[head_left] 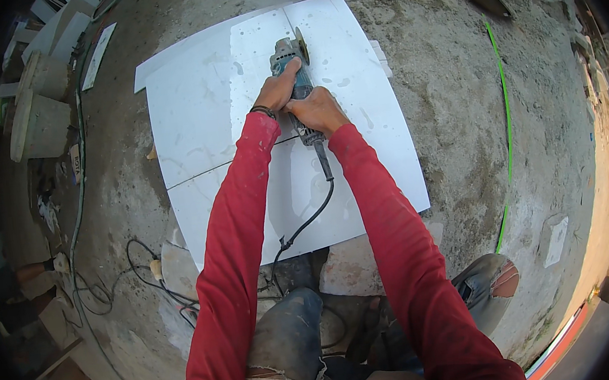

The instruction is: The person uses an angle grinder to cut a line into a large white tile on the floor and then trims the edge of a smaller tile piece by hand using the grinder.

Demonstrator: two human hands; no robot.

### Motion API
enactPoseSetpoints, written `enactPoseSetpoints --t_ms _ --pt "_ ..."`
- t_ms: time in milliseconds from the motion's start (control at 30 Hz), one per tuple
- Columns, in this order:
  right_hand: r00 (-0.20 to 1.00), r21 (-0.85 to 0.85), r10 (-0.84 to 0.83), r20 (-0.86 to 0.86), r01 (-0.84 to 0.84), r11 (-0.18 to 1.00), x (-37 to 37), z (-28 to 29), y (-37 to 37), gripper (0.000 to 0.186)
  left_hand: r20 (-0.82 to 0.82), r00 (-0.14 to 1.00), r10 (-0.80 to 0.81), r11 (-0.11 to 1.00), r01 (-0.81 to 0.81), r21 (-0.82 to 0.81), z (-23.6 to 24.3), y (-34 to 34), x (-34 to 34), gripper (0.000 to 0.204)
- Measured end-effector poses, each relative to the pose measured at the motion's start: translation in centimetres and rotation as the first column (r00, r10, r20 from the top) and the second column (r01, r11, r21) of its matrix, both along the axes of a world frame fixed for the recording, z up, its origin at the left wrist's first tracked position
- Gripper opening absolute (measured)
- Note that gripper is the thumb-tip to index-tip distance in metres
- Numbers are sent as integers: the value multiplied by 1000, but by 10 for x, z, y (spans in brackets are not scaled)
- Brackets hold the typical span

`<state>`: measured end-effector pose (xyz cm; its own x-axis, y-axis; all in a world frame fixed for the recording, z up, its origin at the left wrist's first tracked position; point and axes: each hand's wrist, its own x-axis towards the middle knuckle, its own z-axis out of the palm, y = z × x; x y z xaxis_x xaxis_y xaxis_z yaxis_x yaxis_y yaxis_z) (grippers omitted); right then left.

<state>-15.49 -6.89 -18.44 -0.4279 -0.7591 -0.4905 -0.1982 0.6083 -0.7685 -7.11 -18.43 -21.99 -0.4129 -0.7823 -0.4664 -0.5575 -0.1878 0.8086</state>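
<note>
Both my hands grip a teal and grey angle grinder (pixel 302 85), held over a large white tile (pixel 196 105). My left hand (pixel 277 89) is closed round the front of the body, its thumb near the metal head. Behind it, my right hand (pixel 319 109) wraps the body closer to me. The cutting disc (pixel 303 45) stands on edge at the far end, over the tile; whether it touches the surface I cannot tell. A dark line runs across the tile, another thin line lies beyond the disc, and a wet patch with drops covers the middle.
The grinder's black cord (pixel 314 222) trails toward my knees. Stone blocks (pixel 351 267) lie under the tile's near edge. A long hose (pixel 81 137) and concrete pieces (pixel 45 122) are at left, with a white offcut (pixel 99 56). A green strip (pixel 505 100) lies at right.
</note>
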Motion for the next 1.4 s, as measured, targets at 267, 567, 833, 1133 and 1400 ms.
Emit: enactPoseSetpoints --t_ms 267,567,833,1133,1400 --pt "999 -14 -26 33 27 1000 2 -1 4 49 32 998 -55 994 52 96 1 -1 2 103" --pt "1000 7 -10 10 10 1000 3 2 10 47 3 999 -39 993 38 114 2 6 4 101" --pt "1000 15 -5 4 5 1000 5 2 15 49 -1 999 -42 996 42 82 -1 10 7 99" --pt "1000 -14 -12 20 12 1000 7 -3 19 51 38 998 -51 996 48 78 1 14 8 98" --pt "999 3 -12 35 12 1000 7 -2 23 52 25 998 -55 995 53 86 9 23 9 100"
